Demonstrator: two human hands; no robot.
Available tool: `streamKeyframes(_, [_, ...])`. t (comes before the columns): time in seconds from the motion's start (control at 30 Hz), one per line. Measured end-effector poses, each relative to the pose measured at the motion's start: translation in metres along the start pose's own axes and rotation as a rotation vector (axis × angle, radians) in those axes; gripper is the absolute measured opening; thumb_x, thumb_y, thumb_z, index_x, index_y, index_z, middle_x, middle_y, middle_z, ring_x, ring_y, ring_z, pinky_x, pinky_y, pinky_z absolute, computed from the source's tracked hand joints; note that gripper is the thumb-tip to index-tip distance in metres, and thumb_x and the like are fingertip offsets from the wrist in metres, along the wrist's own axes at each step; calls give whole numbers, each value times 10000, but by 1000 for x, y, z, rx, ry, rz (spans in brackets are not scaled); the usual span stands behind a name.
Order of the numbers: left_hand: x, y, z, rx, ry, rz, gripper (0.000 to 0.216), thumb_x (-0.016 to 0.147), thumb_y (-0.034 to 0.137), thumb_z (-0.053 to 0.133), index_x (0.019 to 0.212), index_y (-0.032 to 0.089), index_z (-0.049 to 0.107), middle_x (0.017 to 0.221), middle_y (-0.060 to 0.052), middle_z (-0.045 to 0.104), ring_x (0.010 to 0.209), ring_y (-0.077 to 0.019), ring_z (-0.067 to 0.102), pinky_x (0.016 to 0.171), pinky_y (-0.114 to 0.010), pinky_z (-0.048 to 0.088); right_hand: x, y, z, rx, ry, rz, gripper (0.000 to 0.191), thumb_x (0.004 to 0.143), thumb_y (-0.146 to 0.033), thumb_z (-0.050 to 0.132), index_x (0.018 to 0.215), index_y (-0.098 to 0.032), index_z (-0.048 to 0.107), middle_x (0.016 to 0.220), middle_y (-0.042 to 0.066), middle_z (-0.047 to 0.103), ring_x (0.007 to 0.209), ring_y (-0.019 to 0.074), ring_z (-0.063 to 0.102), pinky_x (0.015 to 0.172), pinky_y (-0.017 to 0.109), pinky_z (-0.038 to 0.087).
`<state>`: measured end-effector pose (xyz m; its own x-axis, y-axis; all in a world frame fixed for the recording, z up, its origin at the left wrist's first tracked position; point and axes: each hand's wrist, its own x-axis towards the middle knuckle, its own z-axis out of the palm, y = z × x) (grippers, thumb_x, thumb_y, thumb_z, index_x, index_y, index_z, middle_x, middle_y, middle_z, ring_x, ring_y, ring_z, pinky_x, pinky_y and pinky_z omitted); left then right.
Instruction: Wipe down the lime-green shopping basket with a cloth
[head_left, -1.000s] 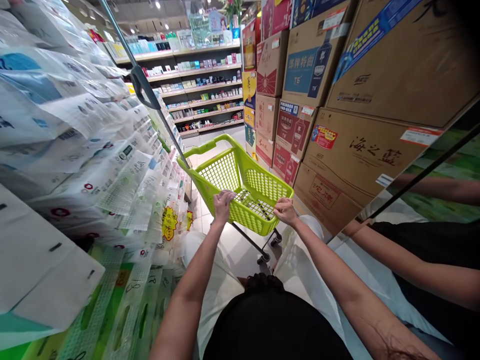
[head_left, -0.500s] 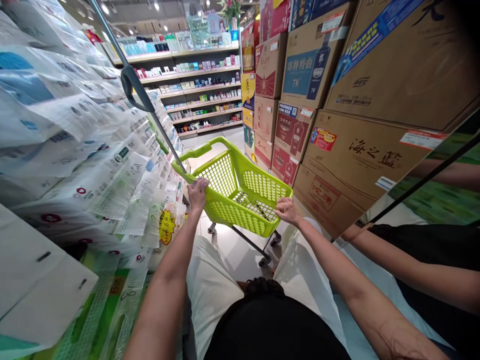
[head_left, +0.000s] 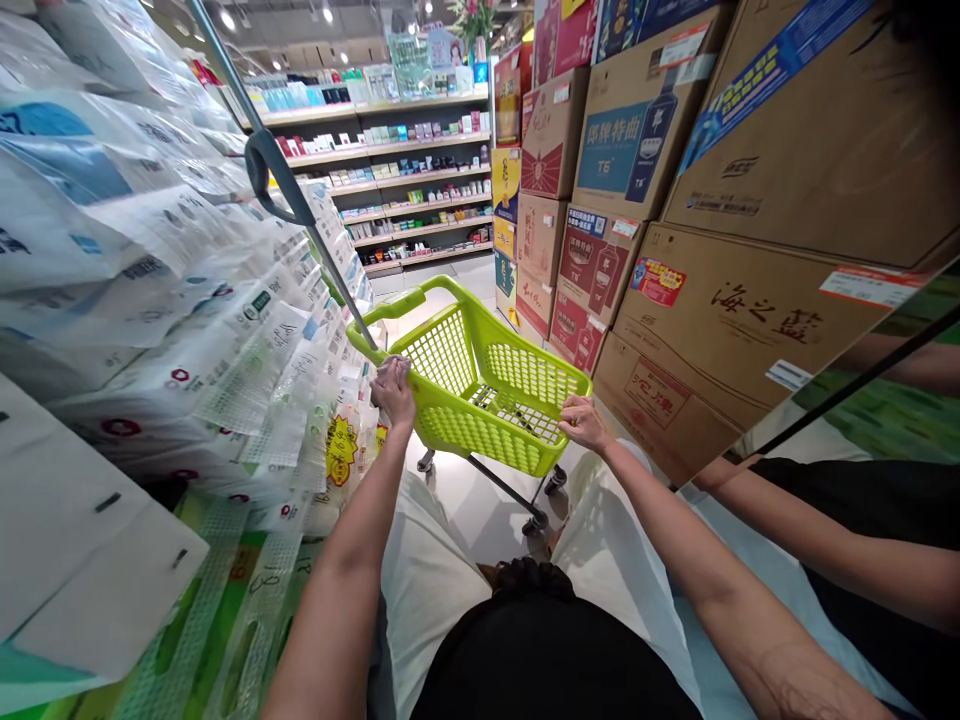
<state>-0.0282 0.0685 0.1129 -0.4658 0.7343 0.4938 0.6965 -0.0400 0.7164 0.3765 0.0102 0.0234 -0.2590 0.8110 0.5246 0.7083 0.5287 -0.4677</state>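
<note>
Okay, so the fingers of the left hand [head_left: 392,388] are curling over the top edge of a lime-green plastic shopping cart [head_left: 484,440] with mesh sides, grasping it near the left corner, though I can't really tell where that thumb is sitting. The fingers of the right hand [head_left: 583,422] are clenching around the near right corner of the same cart. The cart itself is standing at a slant right in front of the person, between the two hands, with black caster wheels [head_left: 535,522] resting on the pale tiled floor [head_left: 472,535]. A grey metal pole with a looped dark plastic grip [head_left: 334,270] is leaning up and away to the left, its lower end meeting the cart's left edge. Closer in, the person is wearing white trousers [head_left: 431,590] and a black top [head_left: 555,650]. Over on the left, a big stack of white plastic-wrapped packs [head_left: 172,330] is lining the aisle, with a yellow starburst price sign [head_left: 342,450] showing near the left forearm. On the right, brown and red cardboard cartons [head_left: 757,310] are piling up high, and way at the back, long shelves [head_left: 420,190] are holding rows of little boxes.
</note>
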Motion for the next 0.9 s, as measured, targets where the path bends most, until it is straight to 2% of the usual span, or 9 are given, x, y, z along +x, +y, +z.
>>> streamKeyframes(0.13, [-43, -2, 14, -44, -42, -62, 502, 1021, 354, 497, 1511, 246, 514, 1394, -177, 470, 1249, -278, 562, 1061, -410, 509, -2, 1, 0, 13, -8, -17, 347, 773, -242, 500, 494, -214, 295, 524, -12, 513, 836, 198, 608, 893, 388, 326])
streamKeyframes(0.2, [-52, -6, 16, -52, -47, -70, 492, 1013, 337, 511, 1491, 223, 536, 1403, -188, 459, 1261, -288, 558, 1054, -416, 514, -2, 3, 1, 14, -8, -26, 355, 773, -240, 505, 496, -214, 284, 520, -12, 511, 827, 198, 603, 882, 391, 331])
streamKeyframes(0.33, [-18, -16, 7, -16, 46, -59, 417, 1019, 285, 478, 1396, 175, 617, 1373, -208, 461, 1191, -303, 578, 1008, -451, 528, -2, 5, 1, 13, -3, -46, 367, 769, -238, 512, 502, -215, 262, 492, -10, 489, 832, 206, 597, 866, 396, 336])
streamKeyframes(0.43, [0, -20, 1, 70, 64, 26, 368, 994, 238, 508, 1317, 164, 669, 1294, -199, 491, 1174, -317, 556, 1001, -482, 518, -3, 4, 1, 9, -9, -55, 363, 771, -233, 514, 506, -207, 266, 503, -10, 496, 832, 203, 600, 878, 396, 327])
streamKeyframes(0.57, [-43, -21, 8, 59, -81, 167, 324, 996, 239, 511, 1250, 157, 695, 1231, -183, 515, 1086, -289, 573, 933, -473, 542, -5, 1, 1, 0, -23, -63, 348, 769, -223, 514, 508, -201, 286, 526, -7, 530, 830, 199, 605, 856, 396, 311])
streamKeyframes(0.63, [-70, -21, 12, 18, -178, 282, 306, 997, 247, 516, 1226, 167, 704, 1204, -167, 530, 1094, -282, 580, 961, -473, 535, -5, 0, 1, -7, -28, -64, 342, 768, -225, 514, 509, -203, 292, 532, -5, 543, 836, 200, 604, 851, 394, 309])
streamKeyframes(0.7, [-81, -21, 13, -10, -224, 357, 289, 992, 258, 531, 1203, 180, 712, 1186, -154, 538, 1120, -282, 584, 999, -473, 522, -5, 0, 0, -16, -34, -68, 340, 768, -226, 514, 510, -203, 294, 533, -6, 549, 839, 199, 602, 855, 392, 308])
streamKeyframes(0.77, [-71, -19, 12, -16, -187, 328, 291, 993, 268, 526, 1198, 181, 712, 1187, -152, 536, 1121, -283, 591, 1014, -473, 515, -4, 0, 1, -25, -35, -72, 345, 769, -224, 515, 511, -200, 287, 518, -10, 536, 841, 199, 603, 856, 389, 304])
streamKeyframes(0.9, [-47, -13, 18, -5, -29, 117, 334, 984, 241, 503, 1257, 172, 684, 1226, -170, 529, 1115, -293, 600, 1018, -486, 509, -4, -1, 3, -41, -20, -75, 349, 765, -212, 524, 508, -195, 289, 502, -15, 514, 846, 199, 601, 858, 386, 295])
